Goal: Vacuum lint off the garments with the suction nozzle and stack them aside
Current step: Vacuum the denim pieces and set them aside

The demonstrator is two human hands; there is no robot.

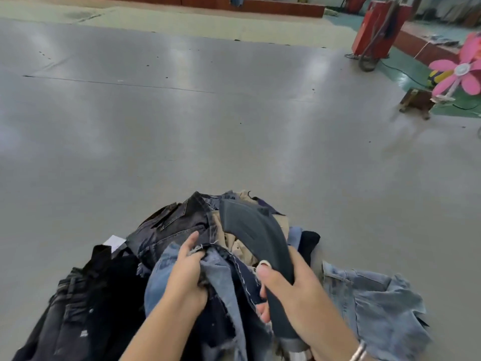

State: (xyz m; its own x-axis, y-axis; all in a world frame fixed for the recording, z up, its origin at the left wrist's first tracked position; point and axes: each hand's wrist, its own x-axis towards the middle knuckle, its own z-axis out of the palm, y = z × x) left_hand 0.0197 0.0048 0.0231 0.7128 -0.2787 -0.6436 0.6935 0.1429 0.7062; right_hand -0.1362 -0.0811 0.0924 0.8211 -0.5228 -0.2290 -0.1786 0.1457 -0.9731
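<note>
A heap of denim garments (171, 230) lies on the grey surface at the bottom middle, dark jeans on top and beige cloth showing beneath. My left hand (187, 272) grips a light blue denim piece (223, 280) with a frayed edge at the front of the heap. My right hand (289, 290) holds the dark grey suction nozzle (255, 233) by its neck, its wide mouth raised over the heap and pointing away from me. A light blue garment (377, 303) lies apart on the right. Black jeans (78, 308) lie on the left.
The wide grey surface (182, 126) stretches ahead of the heap. At the far right stand a red machine (377, 29) with a hose and cable, a pink fan (460, 71) and a small wooden stool (416, 101).
</note>
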